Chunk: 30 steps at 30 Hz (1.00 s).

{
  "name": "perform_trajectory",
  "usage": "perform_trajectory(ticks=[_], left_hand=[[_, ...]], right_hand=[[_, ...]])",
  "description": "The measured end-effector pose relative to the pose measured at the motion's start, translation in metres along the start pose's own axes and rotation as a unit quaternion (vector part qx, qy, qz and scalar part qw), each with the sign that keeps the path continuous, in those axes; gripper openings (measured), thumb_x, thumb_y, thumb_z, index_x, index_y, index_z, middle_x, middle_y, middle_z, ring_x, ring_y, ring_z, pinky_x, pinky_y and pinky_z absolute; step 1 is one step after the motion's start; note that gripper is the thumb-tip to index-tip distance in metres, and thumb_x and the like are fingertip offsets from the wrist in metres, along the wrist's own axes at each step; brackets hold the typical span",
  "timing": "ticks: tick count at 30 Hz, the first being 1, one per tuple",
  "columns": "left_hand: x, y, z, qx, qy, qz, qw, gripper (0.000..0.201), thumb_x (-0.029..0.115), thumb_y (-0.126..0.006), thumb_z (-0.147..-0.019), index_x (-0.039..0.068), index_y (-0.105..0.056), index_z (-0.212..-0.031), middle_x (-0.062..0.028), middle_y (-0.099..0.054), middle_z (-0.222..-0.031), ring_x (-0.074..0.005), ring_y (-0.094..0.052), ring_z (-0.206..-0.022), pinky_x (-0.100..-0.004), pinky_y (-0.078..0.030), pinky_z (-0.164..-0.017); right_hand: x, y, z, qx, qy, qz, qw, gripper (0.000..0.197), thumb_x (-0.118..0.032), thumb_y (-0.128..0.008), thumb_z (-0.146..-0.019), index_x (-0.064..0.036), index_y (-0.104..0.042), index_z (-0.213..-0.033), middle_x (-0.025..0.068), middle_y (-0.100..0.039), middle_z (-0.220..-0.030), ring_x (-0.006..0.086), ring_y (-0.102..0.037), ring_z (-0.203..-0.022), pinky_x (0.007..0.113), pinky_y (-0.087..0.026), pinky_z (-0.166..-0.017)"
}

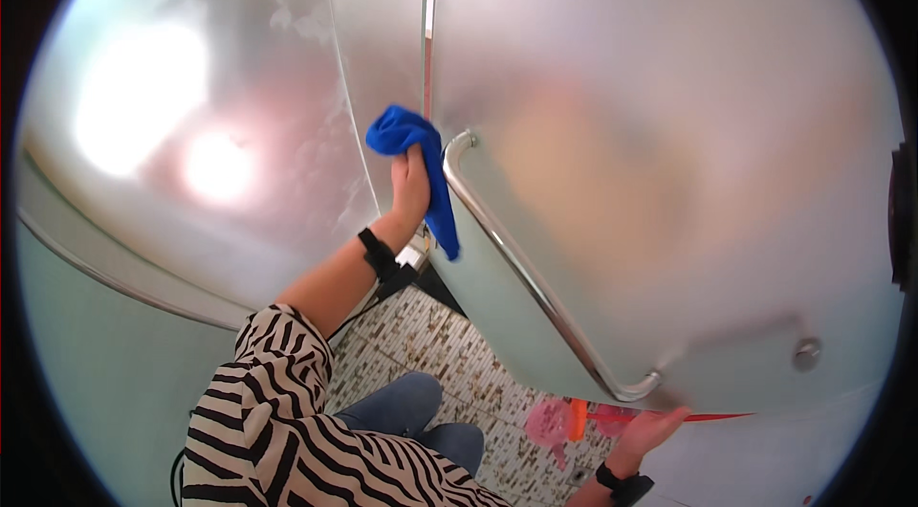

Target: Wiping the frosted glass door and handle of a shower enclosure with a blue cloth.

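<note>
From the head view, I see the left hand just above centre, fingers closed around a blue cloth and pressing it against the edge of a frosted glass door, right where the top of the curved metal handle meets the panel; a tail of the cloth hangs down toward six o'clock. The right hand sits at about five o'clock, fingers spread and flat against the lower edge of the same door, gripping nothing. Behind it, near the mosaic tile floor, something pink and orange shows, too blurred for me to name. My worry is the gap between the door and the neighbouring frosted panel at ten o'clock: if the door swings, the left fingers by that edge could get pinched. The dangling cloth end could also snag on the handle. If the floor is wet, and I cannot tell, footing could slip.
</note>
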<state>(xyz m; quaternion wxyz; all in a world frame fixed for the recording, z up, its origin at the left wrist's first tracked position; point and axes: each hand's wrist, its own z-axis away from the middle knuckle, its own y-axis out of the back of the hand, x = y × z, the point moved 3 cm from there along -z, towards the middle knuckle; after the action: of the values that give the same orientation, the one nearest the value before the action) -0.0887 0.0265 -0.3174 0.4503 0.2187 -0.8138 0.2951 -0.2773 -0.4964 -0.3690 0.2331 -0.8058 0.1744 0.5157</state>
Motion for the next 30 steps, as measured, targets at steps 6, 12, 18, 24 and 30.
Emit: perform_trajectory(ticks=[6, 12, 18, 24, 30], left_hand=[[-0.063, -0.030, -0.032, -0.017, -0.312, -0.211, 0.926, 0.025, 0.016, -0.049, -0.094, 0.006, -0.058, -0.115, -0.0148, -0.057, -0.110, -0.0323, -0.051, -0.106, -0.0408, -0.040, -0.095], [-0.033, -0.038, 0.026, -0.051, -0.384, -0.095, 0.917, 0.044, 0.018, -0.052, -0.086, 0.003, -0.052, -0.127, -0.0241, -0.043, -0.137, -0.0434, -0.029, -0.134, -0.0549, -0.017, -0.112], [-0.035, -0.034, 0.049, -0.171, -0.389, -0.242, 0.872, 0.047, 0.024, -0.057, -0.086, 0.012, -0.051, -0.131, -0.0204, -0.037, -0.144, -0.0411, -0.023, -0.140, -0.0575, -0.013, -0.113], [-0.015, -0.047, 0.078, -0.244, -0.458, -0.254, 0.816, 0.054, 0.034, -0.063, -0.082, 0.007, -0.054, -0.128, -0.0239, -0.041, -0.137, -0.0412, -0.033, -0.133, -0.0553, -0.019, -0.114], [0.044, -0.058, 0.038, -0.154, -0.502, -0.112, 0.843, 0.078, 0.033, -0.071, -0.073, 0.002, -0.042, -0.138, -0.0236, -0.037, -0.144, -0.0432, -0.033, -0.133, -0.0538, -0.023, -0.112]], right_hand=[[0.004, -0.019, 0.005, 0.043, 0.083, -0.115, 0.989, 0.051, -0.042, -0.040, -0.103, 0.0033, -0.051, -0.123, 0.0119, -0.054, -0.124, 0.0223, -0.051, -0.114, 0.036, -0.039, -0.099], [0.004, -0.017, 0.002, 0.023, 0.136, -0.059, 0.989, 0.047, -0.044, -0.042, -0.102, -0.0020, -0.054, -0.120, 0.0045, -0.057, -0.102, 0.0147, -0.055, -0.086, 0.029, -0.045, -0.068], [0.000, -0.040, -0.004, 0.078, 0.124, -0.069, 0.987, 0.045, -0.048, -0.043, -0.101, -0.0058, -0.056, -0.107, 0.0009, -0.057, -0.091, 0.0128, -0.053, -0.078, 0.028, -0.042, -0.064], [-0.005, -0.043, 0.004, 0.067, 0.131, -0.049, 0.988, 0.045, -0.051, -0.043, -0.100, -0.0082, -0.057, -0.103, -0.0003, -0.058, -0.087, 0.0124, -0.054, -0.074, 0.028, -0.041, -0.063], [-0.008, -0.049, 0.009, 0.054, 0.125, -0.054, 0.989, 0.041, -0.048, -0.043, -0.100, -0.0085, -0.055, -0.099, 0.0000, -0.056, -0.086, 0.0128, -0.053, -0.073, 0.028, -0.041, -0.063]])
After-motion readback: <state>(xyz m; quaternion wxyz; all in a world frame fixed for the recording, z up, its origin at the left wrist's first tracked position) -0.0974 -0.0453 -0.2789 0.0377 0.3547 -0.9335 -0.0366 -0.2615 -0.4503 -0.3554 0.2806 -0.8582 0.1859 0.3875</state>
